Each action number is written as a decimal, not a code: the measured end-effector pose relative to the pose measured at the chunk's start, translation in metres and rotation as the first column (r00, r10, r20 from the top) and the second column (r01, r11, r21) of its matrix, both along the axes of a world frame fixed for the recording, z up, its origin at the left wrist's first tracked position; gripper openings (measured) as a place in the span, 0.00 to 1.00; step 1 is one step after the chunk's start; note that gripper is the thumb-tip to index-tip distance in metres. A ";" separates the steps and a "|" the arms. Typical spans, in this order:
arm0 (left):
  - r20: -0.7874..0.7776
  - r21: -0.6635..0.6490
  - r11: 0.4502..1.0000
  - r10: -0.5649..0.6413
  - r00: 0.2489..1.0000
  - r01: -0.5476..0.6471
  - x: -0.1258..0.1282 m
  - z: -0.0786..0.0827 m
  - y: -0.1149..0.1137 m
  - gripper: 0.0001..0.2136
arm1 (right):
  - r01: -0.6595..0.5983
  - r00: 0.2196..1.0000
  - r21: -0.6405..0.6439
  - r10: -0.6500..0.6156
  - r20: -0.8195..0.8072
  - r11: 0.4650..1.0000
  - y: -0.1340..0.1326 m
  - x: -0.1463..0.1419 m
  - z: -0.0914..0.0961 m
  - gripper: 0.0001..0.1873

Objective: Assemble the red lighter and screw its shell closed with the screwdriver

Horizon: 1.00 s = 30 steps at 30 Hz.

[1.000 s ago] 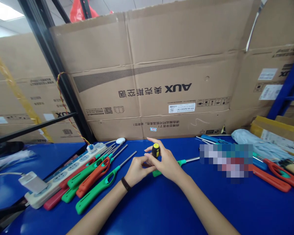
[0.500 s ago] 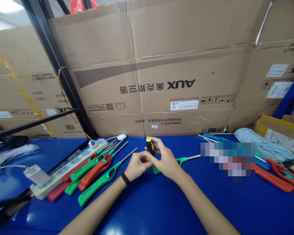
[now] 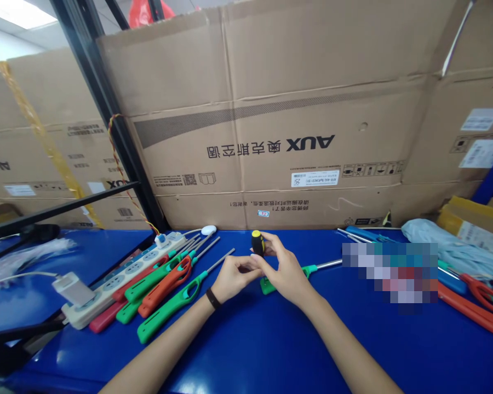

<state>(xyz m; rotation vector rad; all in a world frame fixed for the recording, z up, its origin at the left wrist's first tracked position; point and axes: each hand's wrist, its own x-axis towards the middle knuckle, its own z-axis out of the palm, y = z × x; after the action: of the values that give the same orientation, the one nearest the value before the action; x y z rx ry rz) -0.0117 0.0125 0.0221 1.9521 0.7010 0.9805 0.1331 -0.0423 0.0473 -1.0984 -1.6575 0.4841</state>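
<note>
A short screwdriver with a black and yellow handle (image 3: 257, 242) stands nearly upright in my right hand (image 3: 286, 273), whose fingers are closed around it. Its lower end is hidden behind my fingers. My left hand (image 3: 233, 278), with a dark band on the wrist, is pinched closed right beside it, touching the right hand. What the left fingertips hold is hidden. Under my hands lies a green gas lighter (image 3: 267, 286), its metal tube pointing right and its middle covered by my right hand.
Left, several red, orange and green lighters (image 3: 168, 310) lie alongside a white power strip (image 3: 78, 317) with a plugged-in charger (image 3: 73, 290). Right, beside a blurred patch, are orange lighters (image 3: 472, 309) and a pale blue plastic bag (image 3: 439, 241). A large cardboard sheet (image 3: 271, 65) stands behind.
The whole view has shifted slightly, so everything appears a little further right. My hands keep nearly the same hold around the screwdriver.
</note>
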 end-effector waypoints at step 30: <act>-0.091 0.055 0.997 -0.045 0.995 0.050 0.000 0.000 -0.003 0.12 | 0.115 0.992 0.030 -0.117 0.047 0.993 -0.003 0.000 0.001 0.25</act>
<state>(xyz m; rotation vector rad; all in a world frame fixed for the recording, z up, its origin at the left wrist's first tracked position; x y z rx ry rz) -0.0121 0.0090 0.0222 2.0638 0.6798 0.8972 0.1336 -0.0453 0.0484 -1.1873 -1.6276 0.3610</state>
